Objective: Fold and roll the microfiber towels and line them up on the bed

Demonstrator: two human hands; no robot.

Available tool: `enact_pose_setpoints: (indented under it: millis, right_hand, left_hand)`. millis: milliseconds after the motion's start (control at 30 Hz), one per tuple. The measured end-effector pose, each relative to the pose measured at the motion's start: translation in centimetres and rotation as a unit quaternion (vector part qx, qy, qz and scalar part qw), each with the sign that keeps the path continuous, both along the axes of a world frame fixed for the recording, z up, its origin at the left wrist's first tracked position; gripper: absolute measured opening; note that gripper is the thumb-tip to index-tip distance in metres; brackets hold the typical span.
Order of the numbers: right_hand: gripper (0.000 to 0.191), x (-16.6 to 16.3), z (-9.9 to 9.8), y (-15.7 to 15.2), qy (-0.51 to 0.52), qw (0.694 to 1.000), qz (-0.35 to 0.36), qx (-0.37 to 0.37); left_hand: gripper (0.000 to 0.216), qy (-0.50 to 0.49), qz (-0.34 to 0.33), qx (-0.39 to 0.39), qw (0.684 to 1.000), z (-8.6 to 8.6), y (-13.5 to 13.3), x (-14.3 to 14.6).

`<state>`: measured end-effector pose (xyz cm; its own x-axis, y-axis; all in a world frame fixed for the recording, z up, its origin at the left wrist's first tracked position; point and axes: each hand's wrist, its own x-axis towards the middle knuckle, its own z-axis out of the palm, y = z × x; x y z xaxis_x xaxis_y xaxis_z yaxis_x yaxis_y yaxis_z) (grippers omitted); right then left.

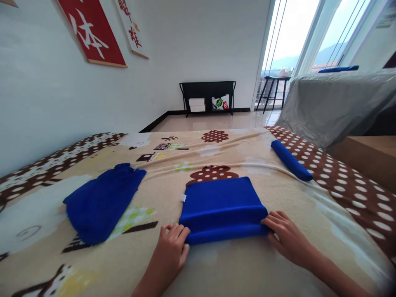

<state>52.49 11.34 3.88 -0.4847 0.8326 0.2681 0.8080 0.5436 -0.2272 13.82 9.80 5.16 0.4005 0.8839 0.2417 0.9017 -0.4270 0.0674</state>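
Observation:
A folded blue towel [221, 204] lies flat on a patterned blanket [198, 264], its near edge curled over. My left hand [171, 247] rests at the towel's near left corner, fingers bent and pressed onto the rolled edge. My right hand [286, 237] sits at the near right corner, fingers curled against the same edge. Both hands hold that near edge.
A loose pile of blue towels [102, 202] lies to the left. A rolled blue towel [291, 160] lies at the far right on the blanket. A covered piece of furniture [334, 103] stands to the right, a black shelf [207, 97] by the far wall.

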Motion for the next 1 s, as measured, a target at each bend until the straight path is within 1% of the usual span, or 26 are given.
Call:
enact_pose_setpoints:
  millis: [67,100,167,200,233,267,333,367,400,433,467,533,600,633,667,733,767,833,867,900,933,1000]
  right_hand:
    - [0.025,-0.2,0.1,-0.9,-0.01,1.0,-0.009,-0.022]
    - [0.025,-0.6,-0.1,-1.1,-0.017,0.999,-0.026,-0.012]
    - [0.028,-2.3,-0.5,-1.2,-0.029,0.996,-0.076,0.047]
    - [0.032,-3.6,-0.8,-1.2,-0.032,0.992,-0.092,0.082]
    - [0.037,-4.9,-1.0,-1.1,-0.032,0.989,-0.091,0.112]
    - [0.043,-6.2,-1.1,-1.1,-0.03,0.988,-0.072,0.131]
    - [0.049,-8.0,-1.3,-1.1,-0.028,0.991,0.003,0.128]
    - [0.05,-8.3,-1.4,-1.0,-0.031,0.992,0.039,0.114]
    - [0.049,-8.0,-1.5,-0.9,-0.036,0.993,0.059,0.098]
    - [0.049,-7.1,-1.6,-0.8,-0.041,0.994,0.061,0.082]
    - [0.051,-5.8,-1.8,-0.6,-0.043,0.995,0.049,0.07]
    - [0.054,-2.7,-2.3,-0.3,-0.043,0.997,0.008,0.064]
    - [0.054,-0.3,-2.7,-0.3,-0.045,0.995,-0.03,0.081]
    - [0.053,0.0,-2.8,-0.4,-0.047,0.994,-0.045,0.093]
    - [0.051,-0.3,-2.7,-0.5,-0.048,0.992,-0.055,0.104]
    - [0.046,-2.6,-2.0,-0.8,-0.039,0.992,-0.052,0.107]
    - [0.045,-4.4,-1.6,-0.9,-0.031,0.994,-0.032,0.096]
    - [0.047,-7.8,-0.7,-0.8,-0.015,0.998,0.028,0.058]
    - [0.049,-9.0,-0.5,-0.6,-0.01,0.998,0.056,0.038]
    - [0.051,-9.6,-0.4,-0.3,-0.01,0.997,0.074,0.019]
    - [0.052,-9.6,-0.5,0.1,-0.013,0.997,0.079,0.005]
    - [0.053,-7.6,-1.1,0.8,-0.02,0.998,0.053,-0.011]
  left_hand:
    - [0.03,0.011,0.015,-0.022,1.0,-0.2,-1.1,0.2]
    - [0.032,0.021,0.034,-0.011,0.999,-0.4,-1.4,0.6]
    - [0.038,0.039,0.077,0.048,0.995,-0.7,-1.6,2.1]
    - [0.042,0.041,0.083,0.083,0.992,-0.8,-1.5,3.1]
    - [0.046,0.036,0.071,0.11,0.991,-1.0,-1.3,4.2]
    - [0.05,0.024,0.042,0.123,0.991,-1.1,-1.1,5.4]
    - [0.057,-0.007,-0.041,0.109,0.993,-1.4,-0.6,6.9]
    - [0.057,-0.02,-0.075,0.094,0.993,-1.6,-0.4,7.1]
    - [0.056,-0.028,-0.096,0.08,0.992,-1.9,-0.2,6.7]
    - [0.053,-0.032,-0.101,0.071,0.992,-2.3,-0.2,5.8]
    - [0.051,-0.033,-0.093,0.068,0.993,-2.6,-0.3,4.5]
    - [0.05,-0.028,-0.05,0.075,0.996,-3.2,-0.7,1.3]
    - [0.053,-0.017,-0.005,0.102,0.995,-3.5,-1.3,-1.3]
    - [0.053,-0.012,0.013,0.122,0.992,-3.4,-1.6,-1.8]
    - [0.053,-0.01,0.024,0.139,0.99,-3.2,-1.8,-1.7]
    - [0.052,-0.019,0.022,0.153,0.988,-2.3,-1.9,0.4]
    - [0.052,-0.027,0.005,0.141,0.99,-1.7,-1.8,2.1]
    - [0.053,-0.037,-0.054,0.087,0.994,-0.9,-1.3,5.6]
    - [0.053,-0.035,-0.081,0.055,0.995,-0.7,-0.9,6.8]
    - [0.053,-0.029,-0.095,0.026,0.995,-0.7,-0.6,7.5]
    - [0.052,-0.023,-0.094,0.007,0.995,-0.8,-0.3,7.5]
    - [0.049,-0.019,-0.052,-0.006,0.998,-1.6,0.0,5.5]
